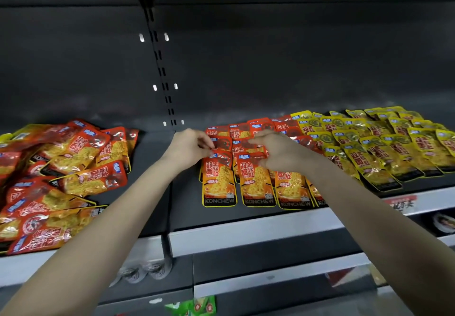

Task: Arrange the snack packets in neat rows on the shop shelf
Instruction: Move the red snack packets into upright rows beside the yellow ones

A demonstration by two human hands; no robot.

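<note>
- Head view: the shelf (pixel 246 229) is seen from above, its dark deck bounded by a grey front edge.
- At the centre, orange packets (pixel 290 187) are laid in overlapping rows running from 6 towards 12 o'clock.
- The left hand (pixel 189 148) is held with curled fingers; the top corner of the front-left packet (pixel 219 185) is pinched by its fingertips.
- The right hand (pixel 278 153) is curled as well, and the top edge of the second packet (pixel 257 187), just beside the first at 3 o'clock, is gripped between thumb and fingers.
- At 3 o'clock from the hands, yellow packets (pixel 384 148) are set in tidy rows touching the orange ones.
- At 9 o'clock, well apart, a loose heap (pixel 61 175) of orange packets is left unsorted.
- A slotted upright (pixel 162 71) is seen at 12 o'clock on the back panel.
- A price label (pixel 401 203) is fixed at 4 o'clock, and a green packet (pixel 194 306) is seen at 6 o'clock below.
</note>
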